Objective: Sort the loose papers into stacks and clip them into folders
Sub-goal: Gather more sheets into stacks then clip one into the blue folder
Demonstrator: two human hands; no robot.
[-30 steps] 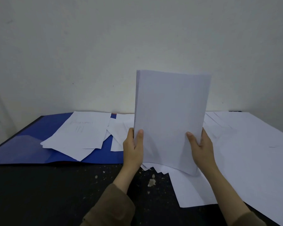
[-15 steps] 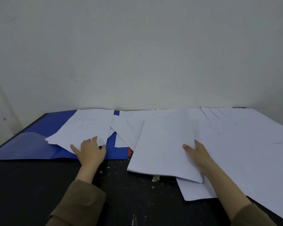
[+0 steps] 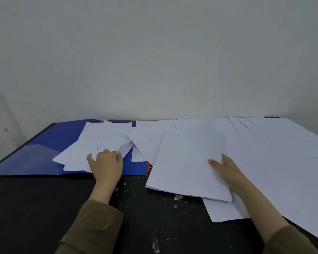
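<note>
Left hand [image 3: 106, 165] grips loose sheets [image 3: 97, 149] lying on the blue folder [image 3: 44, 153] at 10 o'clock. Right hand [image 3: 226, 169] holds the stack [image 3: 187, 162] flat on the bench [image 3: 44, 208], thumb on top.

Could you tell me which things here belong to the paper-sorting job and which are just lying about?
Part of the job:
- stack of paper under the right hand
- loose sheets under the left hand
- blue folder
- scattered sheets

Just there:
- black table
- wall

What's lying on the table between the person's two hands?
In the head view, between the left hand and right hand: the neat paper stack, the blue folder edge, loose sheets.
</note>
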